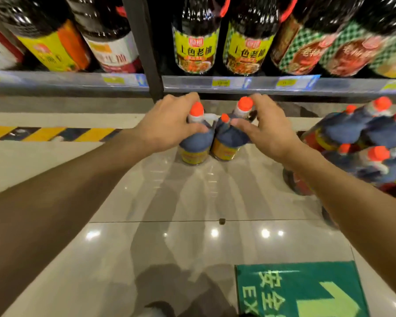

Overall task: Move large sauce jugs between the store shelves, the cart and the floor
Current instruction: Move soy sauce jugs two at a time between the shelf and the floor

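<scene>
Sauce jugs stand on the tiled floor [192,236] just before the shelf's front edge: a left jug [196,143] and a right jug [229,138], touching, both orange-capped with dark shoulders. The left hand [167,124] curls round the left jug's neck; the right hand [265,126] curls over the right jug's top. More jugs [357,143] cluster at the floor's right edge. Dark bottles [196,40] line the shelf [238,84] above. A green exit sign [300,291] lies at the near right corner
</scene>
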The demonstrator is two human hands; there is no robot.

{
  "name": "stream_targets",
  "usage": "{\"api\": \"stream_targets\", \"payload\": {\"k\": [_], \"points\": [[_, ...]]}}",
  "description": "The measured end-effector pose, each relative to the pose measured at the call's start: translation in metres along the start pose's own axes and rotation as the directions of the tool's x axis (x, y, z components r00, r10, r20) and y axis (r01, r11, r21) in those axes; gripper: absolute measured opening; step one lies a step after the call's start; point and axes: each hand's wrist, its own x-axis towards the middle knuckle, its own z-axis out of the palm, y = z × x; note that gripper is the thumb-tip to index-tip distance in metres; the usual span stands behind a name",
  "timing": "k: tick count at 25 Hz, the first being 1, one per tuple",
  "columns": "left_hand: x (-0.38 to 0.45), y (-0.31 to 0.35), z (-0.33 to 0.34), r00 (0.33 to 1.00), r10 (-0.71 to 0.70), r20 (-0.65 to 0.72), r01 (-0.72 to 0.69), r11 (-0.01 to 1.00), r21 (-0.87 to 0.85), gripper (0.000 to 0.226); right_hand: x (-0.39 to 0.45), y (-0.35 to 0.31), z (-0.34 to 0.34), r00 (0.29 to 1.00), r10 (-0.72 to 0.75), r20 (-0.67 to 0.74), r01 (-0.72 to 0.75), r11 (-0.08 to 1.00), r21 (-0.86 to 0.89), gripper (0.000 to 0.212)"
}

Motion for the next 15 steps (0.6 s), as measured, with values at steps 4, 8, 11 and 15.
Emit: {"api": "stream_targets", "payload": {"k": [4,8,11,15], "points": [[-0.011,0.005,-0.005,0.997,0.003,0.076,-0.006,1.000,0.031,0.039,-0.018,-0.004,-0.004,1.000,-0.001,-0.011,0.001,1.000,0.000,0.031],[-0.049,0.005,-0.005,0.991,-0.016,0.133,0.012,0.999,0.032,0.040,-0.053,-0.010,0.001,1.000,-0.017,0.006,0.017,0.999,0.050,0.026],[-0.081,0.008,0.000,0.987,-0.055,0.154,0.055,0.998,0.006,0.035,-0.084,-0.010,0.005,0.998,-0.058,-0.005,0.058,0.993,0.099,0.028],[-0.099,0.014,0.009,0.991,-0.102,0.091,0.112,0.986,-0.123,0.042,-0.102,-0.008,0.015,0.996,-0.071,-0.049,0.077,0.988,0.136,0.029]]}}
